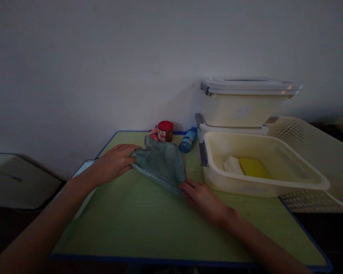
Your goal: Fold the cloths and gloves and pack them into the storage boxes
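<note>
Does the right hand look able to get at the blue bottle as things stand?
Probably, if it lets go of the cloth: the right hand pinches its near corner, but nothing bulky seems to stand between hand and blue bottle; the open bin sits off to the right.

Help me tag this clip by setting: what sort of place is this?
Probably a room in a home, though I can't be sure: a small blue-edged table by a plain wall, a lidded storage box and a household-looking cloth suggest it.
</note>
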Available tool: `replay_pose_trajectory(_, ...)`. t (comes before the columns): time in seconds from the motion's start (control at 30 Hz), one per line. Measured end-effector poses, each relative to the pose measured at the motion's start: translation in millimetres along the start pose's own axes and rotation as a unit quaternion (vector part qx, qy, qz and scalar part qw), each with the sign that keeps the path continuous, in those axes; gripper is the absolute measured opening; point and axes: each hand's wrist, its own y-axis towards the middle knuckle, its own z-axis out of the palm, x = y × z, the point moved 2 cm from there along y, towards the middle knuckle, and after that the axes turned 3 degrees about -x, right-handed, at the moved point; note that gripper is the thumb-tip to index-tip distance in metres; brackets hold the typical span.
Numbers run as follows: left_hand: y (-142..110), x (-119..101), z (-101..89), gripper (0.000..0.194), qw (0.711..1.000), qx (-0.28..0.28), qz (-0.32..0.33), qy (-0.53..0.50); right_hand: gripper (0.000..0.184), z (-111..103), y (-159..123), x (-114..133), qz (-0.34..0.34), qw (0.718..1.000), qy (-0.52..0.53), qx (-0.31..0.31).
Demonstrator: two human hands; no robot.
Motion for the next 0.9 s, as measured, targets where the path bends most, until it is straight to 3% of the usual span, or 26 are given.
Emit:
replay_pose_trajectory(0.17,-11,8,-22.7,0.020,0.989,-0.074,-0.082,-0.097,0.016,-21,-7,15,-0.028,0.991,0.063,-0.119)
replay_pose_trajectory(0.33,-18,-5,-60.6,0.009,0.963,-0.205,-0.137,-0.109,0.013,-70,-20,34,-0.060,0.971,0.084,-0.216)
replay_pose_trajectory(0.43,-21,-14,-81.0,0.019,0.911,-0.342,-0.190,-0.134,0.012,-107,-25,38,-0.054,0.951,0.069,-0.296)
replay_pose_trajectory(0.5,-22,-18,-88.2,0.026,0.867,-0.393,-0.240,-0.190,0.012,-125,-25,36,-0.037,0.939,0.052,-0.337)
replay_pose_trajectory(0.57,-20,-18,-89.0,0.023,0.850,-0.369,-0.283,-0.248,0.009,-136,-22,32,-0.010,0.923,0.029,-0.385)
replay_pose_trajectory(0.63,-17,-14,-83.3,0.017,0.853,-0.291,-0.319,-0.294,0.009,-139,-16,24,0.021,0.907,0.026,-0.419)
replay_pose_trajectory(0.7,-13,-8,-72.8,0.018,0.850,-0.209,-0.351,-0.332,0.009,-134,-6,15,0.048,0.905,0.061,-0.417)
replay_pose_trajectory(0.77,-10,0,-62.1,0.021,0.829,-0.179,-0.389,-0.359,0.009,-126,7,6,0.067,0.914,0.113,-0.384)
replay_pose_trajectory(0.83,-7,8,-58.8,0.021,0.802,-0.240,-0.427,-0.341,0.009,-121,17,1,0.072,0.918,0.134,-0.367)
replay_pose_trajectory(0.9,-4,11,-66.3,0.019,0.777,-0.356,-0.441,-0.275,0.006,-125,22,4,0.062,0.907,0.110,-0.401)
